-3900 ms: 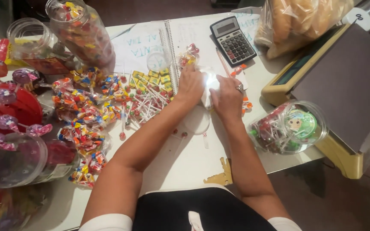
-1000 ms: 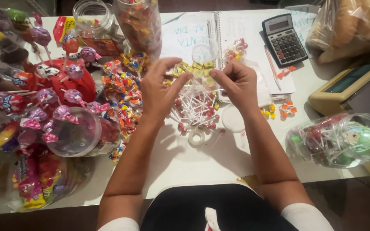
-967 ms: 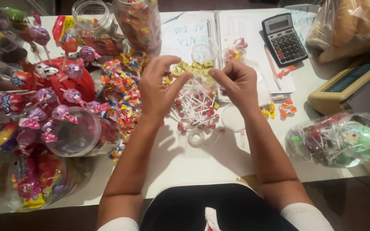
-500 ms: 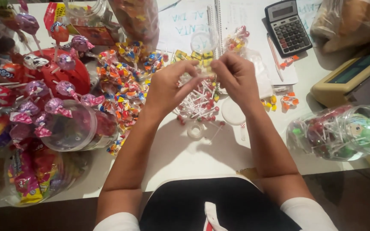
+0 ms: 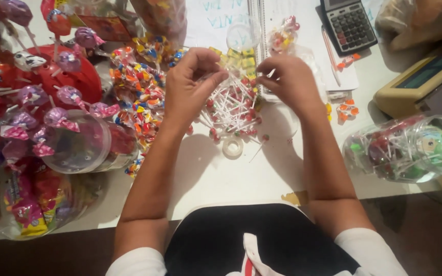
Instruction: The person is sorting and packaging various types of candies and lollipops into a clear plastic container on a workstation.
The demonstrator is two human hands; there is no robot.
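While your left hand (image 5: 193, 84) and right hand (image 5: 290, 82) hover over the middle of the white bench (image 5: 216, 179), both are pinched shut on a thin clear wrapper (image 5: 231, 76) stretched between them (its exact edges are hard to tell). Thumb and fingertips of each hand are pressed together on that film; the remaining fingers are curled in.

Directly under the hands lies the pile of small red lollipops (image 5: 231, 110) with white sticks, fanned out on the bench. Just near of the pile sits a roll of clear tape (image 5: 232, 147), flat on the bench and apart from both hands.

Left of your left hand: a heap of multicoloured wrapped candies (image 5: 136, 97), then a red lollipop stand (image 5: 72, 82) stuck with purple-wrapped lollipops, and a clear plastic jar (image 5: 80, 143) lying on its side.

Far right: a black calculator (image 5: 349, 23) on an open notebook (image 5: 303, 30). Near right: a clear jar of lollipops (image 5: 410, 148) lying on its side beside a beige weighing scale (image 5: 425, 82).
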